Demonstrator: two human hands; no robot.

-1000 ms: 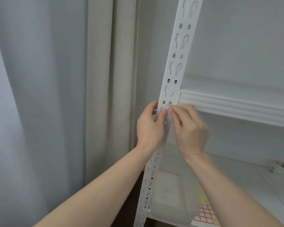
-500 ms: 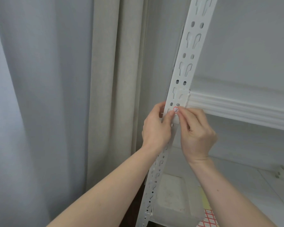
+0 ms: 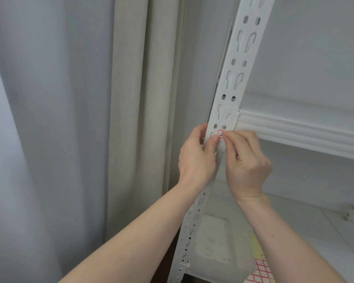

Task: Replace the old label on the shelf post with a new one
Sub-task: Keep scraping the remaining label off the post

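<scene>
A white slotted shelf post [image 3: 236, 78] runs up the middle of the view, leaning right. A small red-bordered label [image 3: 220, 133] with a dark number sits on the post just below the shelf beam joint. My left hand [image 3: 196, 158] wraps the post's left edge, thumb tip pressed beside the label. My right hand [image 3: 246, 162] is on the post's right side, fingertips pinched at the label's lower right corner and covering part of it. I cannot tell whether the label is stuck flat or lifting.
A white shelf beam [image 3: 302, 135] runs right from the post. On the lower shelf [image 3: 315, 231] stand a translucent plastic box [image 3: 213, 244] and a sheet of red-bordered labels [image 3: 261, 270]. Curtains [image 3: 131, 119] hang to the left.
The view has shifted slightly, so post and hands sit further right and lower. My right fingertips have crept over the label, hiding part of its number. Both hands stay on the post.
</scene>
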